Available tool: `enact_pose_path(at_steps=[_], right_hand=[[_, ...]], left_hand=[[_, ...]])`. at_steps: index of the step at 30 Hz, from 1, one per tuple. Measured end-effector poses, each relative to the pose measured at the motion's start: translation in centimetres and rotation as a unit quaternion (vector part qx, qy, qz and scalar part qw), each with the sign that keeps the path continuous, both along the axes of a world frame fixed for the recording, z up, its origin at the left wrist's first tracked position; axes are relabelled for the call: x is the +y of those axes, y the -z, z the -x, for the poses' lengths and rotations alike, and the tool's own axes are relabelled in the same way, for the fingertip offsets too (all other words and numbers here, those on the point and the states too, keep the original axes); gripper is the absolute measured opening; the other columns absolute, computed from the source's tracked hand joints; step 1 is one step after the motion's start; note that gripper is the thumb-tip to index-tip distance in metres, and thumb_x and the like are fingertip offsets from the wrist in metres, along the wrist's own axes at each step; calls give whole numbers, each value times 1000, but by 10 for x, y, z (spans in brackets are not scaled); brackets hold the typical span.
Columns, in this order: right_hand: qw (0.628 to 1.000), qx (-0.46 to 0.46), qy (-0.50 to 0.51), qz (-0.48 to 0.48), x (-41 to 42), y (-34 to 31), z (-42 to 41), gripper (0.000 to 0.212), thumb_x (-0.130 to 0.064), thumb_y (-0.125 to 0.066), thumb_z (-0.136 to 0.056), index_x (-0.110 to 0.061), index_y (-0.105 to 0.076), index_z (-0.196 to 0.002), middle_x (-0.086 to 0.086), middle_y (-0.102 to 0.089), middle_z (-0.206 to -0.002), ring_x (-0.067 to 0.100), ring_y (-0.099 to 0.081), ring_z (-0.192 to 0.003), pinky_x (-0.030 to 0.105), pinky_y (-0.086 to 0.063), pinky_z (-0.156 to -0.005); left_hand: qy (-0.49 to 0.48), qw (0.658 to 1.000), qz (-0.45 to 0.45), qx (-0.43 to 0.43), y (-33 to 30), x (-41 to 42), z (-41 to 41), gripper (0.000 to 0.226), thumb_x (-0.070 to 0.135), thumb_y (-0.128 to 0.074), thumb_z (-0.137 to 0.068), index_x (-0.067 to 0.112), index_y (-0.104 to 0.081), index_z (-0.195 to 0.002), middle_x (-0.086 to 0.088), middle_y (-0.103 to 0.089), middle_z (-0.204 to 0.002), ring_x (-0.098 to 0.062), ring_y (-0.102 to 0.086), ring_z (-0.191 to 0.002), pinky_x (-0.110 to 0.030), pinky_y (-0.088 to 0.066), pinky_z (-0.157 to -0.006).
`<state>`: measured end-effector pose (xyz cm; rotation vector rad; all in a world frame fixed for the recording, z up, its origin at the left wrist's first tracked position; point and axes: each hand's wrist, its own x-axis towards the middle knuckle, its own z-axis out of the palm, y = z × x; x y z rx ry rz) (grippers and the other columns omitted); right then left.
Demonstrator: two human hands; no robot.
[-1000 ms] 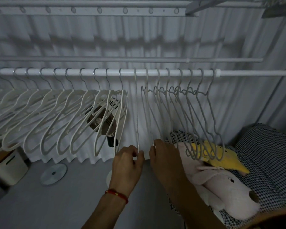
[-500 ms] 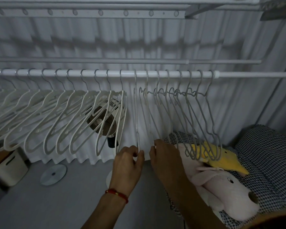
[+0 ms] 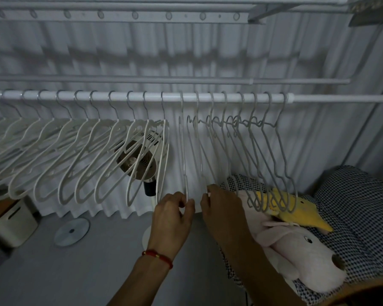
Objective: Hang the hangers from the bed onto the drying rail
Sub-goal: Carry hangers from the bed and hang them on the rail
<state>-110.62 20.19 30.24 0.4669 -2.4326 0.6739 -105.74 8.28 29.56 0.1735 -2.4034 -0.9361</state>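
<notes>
A white drying rail (image 3: 208,98) runs across the view with several white hangers on it: thick plastic ones (image 3: 75,155) on the left, thin wire ones (image 3: 263,155) on the right. Between the two groups hangs one thin white hanger (image 3: 182,151) edge-on. My left hand (image 3: 173,215) pinches its bottom end. My right hand (image 3: 221,208) pinches the bottom of the neighbouring thin hanger (image 3: 200,155). The bed (image 3: 363,206) with its checked cover lies at the lower right.
A pink plush dog (image 3: 301,250) and a yellow plush toy (image 3: 296,206) lie on the bed under the wire hangers. A fan (image 3: 139,164) stands behind the plastic hangers. A white box (image 3: 13,221) and a round disc (image 3: 72,231) sit on the grey floor at left.
Both hands stay at the bottoms of the same two thin hangers; the view has shifted only slightly.
</notes>
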Motion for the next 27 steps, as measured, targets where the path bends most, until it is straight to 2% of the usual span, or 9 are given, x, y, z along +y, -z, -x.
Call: enact_pose_path(at_steps=[2, 5, 7, 10, 14, 15, 19, 23, 27], right_hand=[[1000, -16, 8, 15, 1, 2, -1, 25, -7, -77, -81, -12, -57, -65, -2, -53, -50, 5, -34, -42, 13, -15, -43], [999, -22, 17, 15, 2, 2, -3, 14, -14, -63, -94, -8, -65, -81, 2, -62, -64, 11, -47, -52, 23, -33, -53], [998, -60, 2, 7, 4, -2, -6, 20, -21, -51, -101, -8, -66, -95, 6, -67, -78, 16, -59, -66, 25, -38, -62], [997, -71, 7, 11, 6, -8, -14, 21, -22, -51, -101, -7, -66, -100, 6, -69, -84, 19, -64, -74, 25, -40, -63], [996, -86, -6, -6, 11, -28, -29, 22, -20, -49, -101, -5, -60, -112, 9, -67, -95, 28, -66, -86, 33, -49, -71], [996, -89, -1, -15, 13, -34, -32, 23, -19, -50, -100, -5, -58, -116, 10, -66, -98, 29, -65, -87, 35, -51, -72], [998, 47, 8, 32, 7, -37, -40, 15, -17, -66, -88, -6, -67, -98, 4, -63, -70, 16, -58, -50, 31, -51, -42], [995, 42, -61, 70, -17, -45, -48, 20, -27, -58, -90, -14, -69, -103, -1, -67, -79, 15, -64, -62, 34, -55, -53], [995, 11, -87, 49, -51, -42, -51, 22, -31, -60, -92, -15, -66, -107, 2, -68, -89, 20, -67, -72, 35, -57, -62]], left_hand=[[1, 1000, -4, 0, 0, 0, 0, 23, 31, -61, -93, 17, -58, -74, 4, -60, -77, -9, -54, -53, -25, -45, -60], [1, 1000, -12, -6, -1, -1, -1, 21, 33, -60, -93, 20, -59, -77, 6, -61, -78, -8, -55, -54, -25, -48, -60], [3, 1000, -16, -1, -1, -1, -2, 18, 32, -61, -93, 20, -60, -79, 7, -62, -79, -7, -57, -57, -23, -47, -62], [3, 1000, -25, 1, -4, -1, -6, 14, 34, -61, -93, 20, -62, -88, 8, -63, -83, -4, -58, -58, -9, -41, -60], [0, 999, -32, 14, -14, -3, -19, 17, 38, -60, -92, 22, -61, -99, 9, -63, -87, -3, -59, -57, -5, -41, -59], [1, 999, -31, 22, -17, -4, -23, 17, 38, -60, -91, 22, -61, -100, 10, -62, -87, -4, -59, -58, -5, -41, -59], [-24, 998, -21, 57, -33, -22, -37, 13, 33, -63, -90, 24, -61, -100, 12, -62, -88, -5, -59, -60, -6, -41, -59], [-71, 990, 20, 124, -45, -49, -41, 12, 18, -68, -87, 20, -62, -96, 9, -58, -86, -5, -54, -60, -7, -38, -62], [-111, 985, 62, 114, -39, -81, -36, 24, 13, -70, -86, 14, -64, -108, -1, -56, -97, -13, -51, -67, -15, -32, -67]])
